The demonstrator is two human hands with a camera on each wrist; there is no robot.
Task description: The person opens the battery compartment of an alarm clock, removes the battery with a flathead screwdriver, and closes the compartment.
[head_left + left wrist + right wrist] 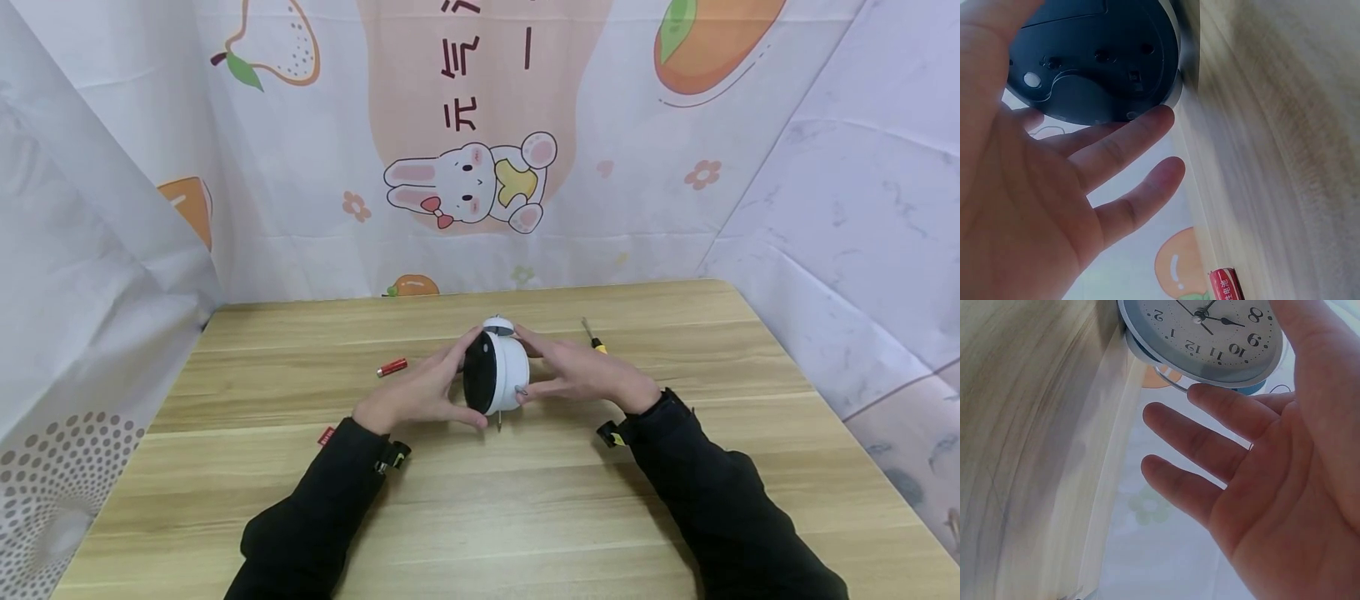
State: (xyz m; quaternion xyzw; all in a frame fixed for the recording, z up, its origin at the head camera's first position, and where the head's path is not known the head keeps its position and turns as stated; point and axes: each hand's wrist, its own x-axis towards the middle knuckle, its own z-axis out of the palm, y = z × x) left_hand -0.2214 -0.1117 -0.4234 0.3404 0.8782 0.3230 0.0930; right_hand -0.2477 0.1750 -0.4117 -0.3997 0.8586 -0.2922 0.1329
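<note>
A white alarm clock [513, 375] is held between both hands, turned on its side with its bell end facing the left and right hands' fingertips. My left hand [416, 392] spans the black back [1094, 69] between thumb and fingers, its last two fingers spread away from it. On the other side my right hand [581, 371] grips the rim by thumb and index finger. The numbered dial [1216, 331] faces the right palm, hands and numerals visible. Small knobs and a battery cover outline show on the back in the left wrist view.
A red battery [392, 367] lies left of the clock on the wooden table [510, 517]. Another small red object [326, 436] shows beside the left sleeve. A screwdriver [596, 340] with a yellow and black handle lies behind the right hand. Printed curtains [300, 192] hang behind.
</note>
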